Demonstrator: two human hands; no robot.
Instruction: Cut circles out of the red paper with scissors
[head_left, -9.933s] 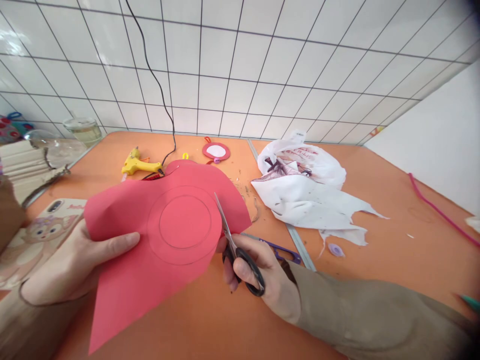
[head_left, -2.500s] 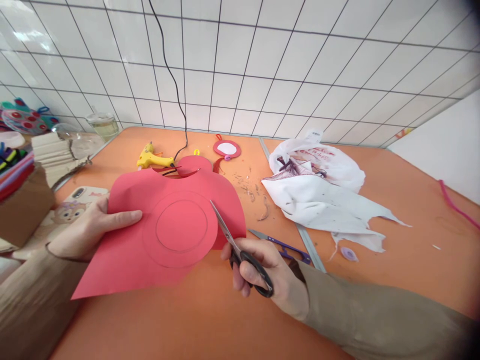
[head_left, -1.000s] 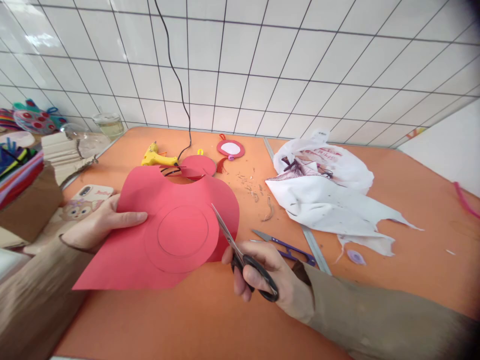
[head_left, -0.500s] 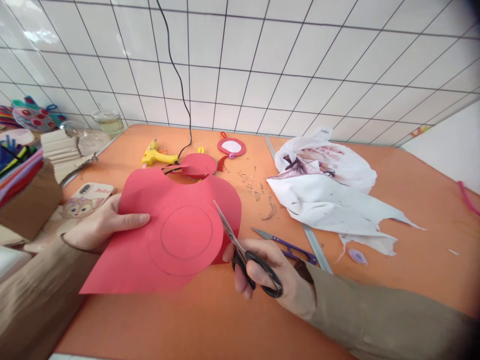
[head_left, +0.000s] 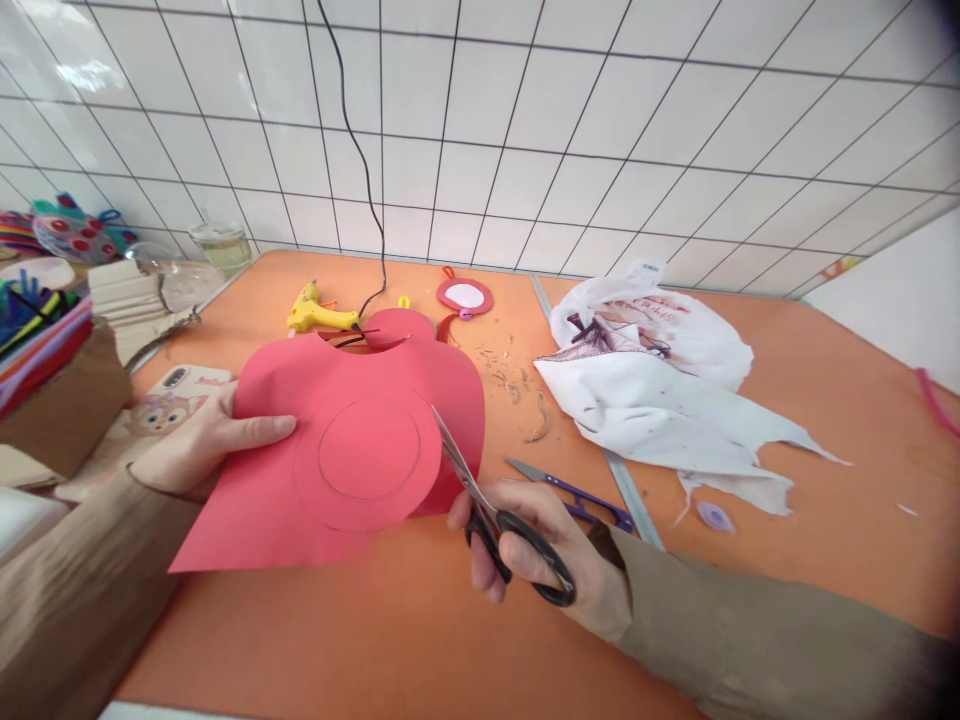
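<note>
My left hand pinches the left side of a red paper sheet, thumb on top and the other fingers hidden beneath. Two pencilled circles, one inside the other, are drawn on it, and the right part of the outer circle is cut free along its line. In my right hand is a pair of black-handled scissors, fingers through the loops. Their blades point up and to the left, at the cut edge of the circle. Behind the sheet, a red disc is partly covered.
A yellow glue gun lies at the back, near a red round ornament with a tassel. Purple thread snips and a white plastic bag are on the right. A phone and a cardboard box stand left.
The red sheet has tilted and its lower edge has risen a little. The scissors stay at the circle's right edge, their handles slightly farther right.
</note>
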